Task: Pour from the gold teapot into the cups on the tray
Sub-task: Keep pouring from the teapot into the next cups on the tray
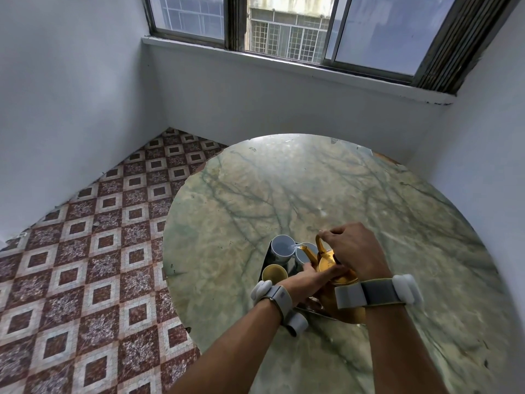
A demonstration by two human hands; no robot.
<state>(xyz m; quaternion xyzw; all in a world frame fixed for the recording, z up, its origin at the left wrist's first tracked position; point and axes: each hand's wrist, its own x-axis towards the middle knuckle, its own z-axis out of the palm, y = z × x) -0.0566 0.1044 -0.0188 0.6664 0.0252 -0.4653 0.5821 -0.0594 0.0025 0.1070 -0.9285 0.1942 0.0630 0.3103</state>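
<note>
The gold teapot [326, 263] is tilted to the left over a dark tray [265, 263] on the round table. My right hand [355, 251] grips its curved handle from above. My left hand [315, 277] rests flat against the lid and body of the pot. A thin stream leaves the spout [305, 250] into the far white cup [282, 247]. A second white cup [302, 258] stands right under the spout. A gold cup [274, 273] sits at the tray's near left. The near part of the tray is hidden by my wrists.
The green marble table [369, 194] reaches wide to the right and far side. Its left edge drops to a patterned tile floor [99, 251]. White walls and a window [298, 29] close off the far side. Both my wrists carry grey bands.
</note>
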